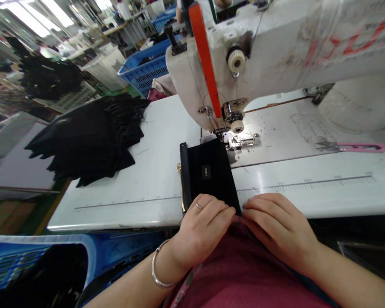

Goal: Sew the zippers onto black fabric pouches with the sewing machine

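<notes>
- At the bottom of the frame, the left forearm came in from the lower left, a silvery bangle (154,267) at the wrist; the right forearm came in from the lower right.
- Low in the centre, the left hand (202,226) lay palm down, its ringed fingers bent and held together, gripping the near edge of a black pouch (214,188).
- Just right of it, the right hand (279,231) curled inward, fingertips at the pouch's lower right corner; whether they pinched it could not be told, the thumb being hidden.
- The pouch lay flat mid-frame on the white table (115,216), matt black, with a small lettered label (205,172), a smoother band down its left side and gold-coloured zip teeth (183,203).
- Its top edge reached the presser foot (227,139) of the sewing machine (276,47), upper right.
</notes>
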`<state>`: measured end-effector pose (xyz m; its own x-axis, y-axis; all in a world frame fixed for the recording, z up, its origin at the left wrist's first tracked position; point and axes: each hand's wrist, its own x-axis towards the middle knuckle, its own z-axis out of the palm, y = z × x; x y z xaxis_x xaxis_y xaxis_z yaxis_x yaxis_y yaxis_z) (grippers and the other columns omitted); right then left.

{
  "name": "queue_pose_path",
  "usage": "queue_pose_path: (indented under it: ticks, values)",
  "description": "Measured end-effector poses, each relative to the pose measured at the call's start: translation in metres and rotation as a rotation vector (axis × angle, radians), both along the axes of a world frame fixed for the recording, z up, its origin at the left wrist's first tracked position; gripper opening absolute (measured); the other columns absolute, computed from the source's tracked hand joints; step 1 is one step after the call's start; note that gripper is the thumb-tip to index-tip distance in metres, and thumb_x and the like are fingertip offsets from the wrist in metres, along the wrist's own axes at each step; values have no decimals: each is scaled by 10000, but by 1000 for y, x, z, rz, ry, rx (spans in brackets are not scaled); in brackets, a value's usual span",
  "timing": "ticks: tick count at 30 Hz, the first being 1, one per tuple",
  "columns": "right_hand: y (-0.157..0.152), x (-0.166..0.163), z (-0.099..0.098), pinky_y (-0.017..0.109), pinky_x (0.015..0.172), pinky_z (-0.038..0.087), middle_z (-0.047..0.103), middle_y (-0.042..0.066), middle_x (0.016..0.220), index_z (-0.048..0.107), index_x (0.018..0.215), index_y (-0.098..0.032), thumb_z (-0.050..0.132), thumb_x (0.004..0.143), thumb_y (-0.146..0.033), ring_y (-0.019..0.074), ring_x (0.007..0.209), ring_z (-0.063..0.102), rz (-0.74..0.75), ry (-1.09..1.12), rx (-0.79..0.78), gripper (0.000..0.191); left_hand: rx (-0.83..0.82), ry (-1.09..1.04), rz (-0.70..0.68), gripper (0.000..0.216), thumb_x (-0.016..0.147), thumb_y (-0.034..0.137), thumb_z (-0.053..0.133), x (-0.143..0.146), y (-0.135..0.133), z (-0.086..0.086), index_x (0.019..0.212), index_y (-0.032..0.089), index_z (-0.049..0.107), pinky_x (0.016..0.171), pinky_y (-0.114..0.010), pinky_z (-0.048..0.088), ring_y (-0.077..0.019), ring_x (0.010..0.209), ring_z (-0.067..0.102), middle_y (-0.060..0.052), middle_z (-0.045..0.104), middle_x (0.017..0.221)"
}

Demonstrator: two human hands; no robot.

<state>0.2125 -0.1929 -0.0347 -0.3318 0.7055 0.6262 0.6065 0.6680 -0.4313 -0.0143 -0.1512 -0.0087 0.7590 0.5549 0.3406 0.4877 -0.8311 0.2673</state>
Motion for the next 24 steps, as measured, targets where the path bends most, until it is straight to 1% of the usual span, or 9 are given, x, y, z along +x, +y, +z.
queue_pose_path:
  ticks: [3,5,9,11,13,15,17,21,24]
  values:
    - [3,-3,4,379,882,554,726,100,1065,700,1120,-111,649,924,-111,212,978,643,-19,1,5,203,-2,12,2,106,968,130,586,0,-2,-5,1034,175,655,845,-396,538,-199,890,633,-44,679,922]
    - [6,-3,6,367,850,561,738,98,1050,708,1108,-100,624,934,-96,206,962,659,8,-6,40,193,-11,34,11,123,966,104,560,1,-5,-2,1012,174,650,838,-400,538,-200,868,624,-50,670,915]
    - [15,0,14,359,898,570,759,76,1055,720,1058,-107,534,976,-85,202,990,683,79,-102,128,204,-74,229,11,124,984,154,536,7,-6,26,955,186,652,881,-438,561,-223,904,631,-61,672,951]
    - [19,1,18,369,928,568,763,69,1060,724,1024,-120,477,1003,-102,204,996,693,118,-144,146,249,-79,264,17,153,1003,240,544,11,1,41,1091,180,653,944,-453,565,-250,1037,639,-89,686,1084]
    - [22,1,22,362,914,575,767,63,1042,727,987,-132,430,1022,-121,197,969,704,133,-165,146,299,-69,255,35,402,986,375,594,13,14,49,1317,149,575,1057,-490,525,-300,1261,568,-144,626,1329]
    - [22,1,22,347,887,581,771,53,1026,729,965,-151,405,1034,-139,185,938,711,122,-173,126,332,-78,263,28,675,918,514,665,11,27,47,1441,129,480,1144,-526,459,-341,1414,447,-172,509,1498]
    - [22,0,22,337,873,583,774,40,1018,734,957,-173,402,1041,-158,178,929,713,113,-177,103,342,-97,289,-1,807,859,579,710,7,37,41,1479,137,444,1177,-527,429,-344,1464,392,-165,451,1556]
    - [25,1,23,329,871,583,772,24,1046,742,1014,-198,380,1053,-173,176,950,715,143,-234,56,366,-77,286,-30,805,859,584,709,1,46,31,1480,141,450,1171,-514,443,-328,1452,424,-165,464,1550]
    - [34,1,28,326,867,582,771,22,1055,740,1049,-191,331,1061,-168,179,954,714,157,-266,50,410,-18,222,-72,648,913,548,660,0,50,31,1387,121,548,1137,-487,489,-321,1386,507,-171,553,1468]
